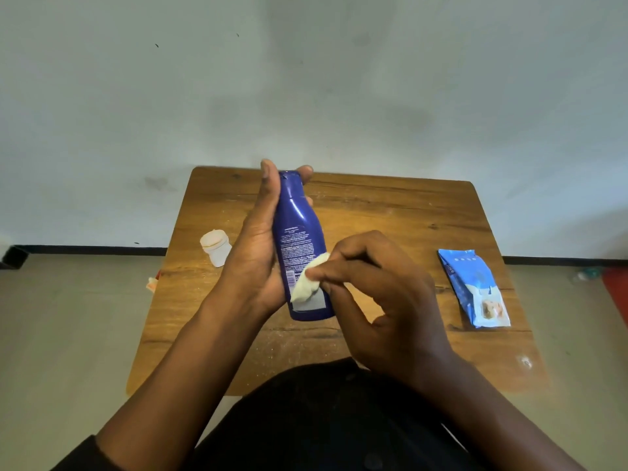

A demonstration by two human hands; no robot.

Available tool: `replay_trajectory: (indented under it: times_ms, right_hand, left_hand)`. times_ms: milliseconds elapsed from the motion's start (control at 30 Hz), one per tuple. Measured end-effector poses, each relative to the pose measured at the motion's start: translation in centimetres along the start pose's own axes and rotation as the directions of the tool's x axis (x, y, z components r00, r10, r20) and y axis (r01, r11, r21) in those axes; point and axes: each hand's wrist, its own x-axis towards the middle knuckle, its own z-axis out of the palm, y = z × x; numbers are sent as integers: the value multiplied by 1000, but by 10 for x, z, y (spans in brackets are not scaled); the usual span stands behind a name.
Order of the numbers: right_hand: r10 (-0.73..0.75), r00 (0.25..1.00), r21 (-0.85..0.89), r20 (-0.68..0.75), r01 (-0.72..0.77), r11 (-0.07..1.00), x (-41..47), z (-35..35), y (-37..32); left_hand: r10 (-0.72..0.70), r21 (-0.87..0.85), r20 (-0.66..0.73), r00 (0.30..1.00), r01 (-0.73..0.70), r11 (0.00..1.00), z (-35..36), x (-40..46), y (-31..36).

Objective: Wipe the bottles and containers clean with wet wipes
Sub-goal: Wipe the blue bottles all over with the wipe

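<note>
A dark blue bottle with white print is held above the wooden table, cap end pointing away from me. My left hand grips it from the left, fingers wrapped behind it up to the cap. My right hand pinches a crumpled white wet wipe and presses it against the bottle's lower label. A small white container lies on the table's left edge, beside my left hand.
A blue pack of wet wipes lies on the right side of the table. A small orange and white scrap is on the floor left of the table. A pale wall stands behind, and my dark-clothed lap is below.
</note>
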Motion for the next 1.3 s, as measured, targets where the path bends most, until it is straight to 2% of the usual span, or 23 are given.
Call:
replay_trajectory:
  times_ms: [167, 267, 400, 500, 567, 667, 767, 867, 967, 1067, 1200, 1300]
  right_hand:
    - [44, 987, -65, -158, -55, 996, 28, 0, 4]
    - [56, 979, -91, -194, -75, 993, 40, 3, 2]
    - [5, 996, -142, -90, -18, 990, 34, 7, -1]
    - [1, 999, -98, 47, 4, 995, 17, 7, 2]
    - [-6, 997, -61, 71, 11, 998, 6, 4, 6]
    - [-28, 997, -41, 69, 31, 999, -3, 2, 12]
    - [-7, 999, -60, 54, 10, 998, 4, 3, 15]
    - [44, 996, -51, -73, -48, 998, 22, 7, 16]
    - [102, 982, -53, -157, -111, 992, 34, 14, 14]
    - [82, 989, -56, -124, -89, 994, 31, 17, 11]
    - [2, 999, -10, 39, -2, 1000, 9, 15, 9]
    - [-11, 999, 42, 44, 9, 999, -6, 12, 13]
  left_hand:
    - [-84, 17, 81, 993, 83, 996, 12, -3, -9]
    - [-124, -70, 52, 991, 128, 989, 15, -4, -13]
    - [-118, -257, 93, 989, 138, 956, 8, -2, -8]
    - [-83, -374, 58, 995, 99, 922, 0, 6, -2]
    - [-76, -407, 30, 997, 81, 910, -3, 9, 1]
    - [-91, -381, 24, 996, 93, 920, -5, 12, -1]
    - [-128, -277, 27, 991, 131, 952, 1, 9, -7]
    - [-170, -151, 14, 985, 170, 974, 14, 1, -10]
    - [-169, -140, -15, 985, 166, 976, 19, -1, -9]
    - [-131, -155, -33, 991, 125, 980, 15, 1, -7]
    - [-59, -238, -48, 997, 46, 970, 4, 11, -2]
    - [-30, -226, -41, 999, 20, 974, 1, 13, -3]
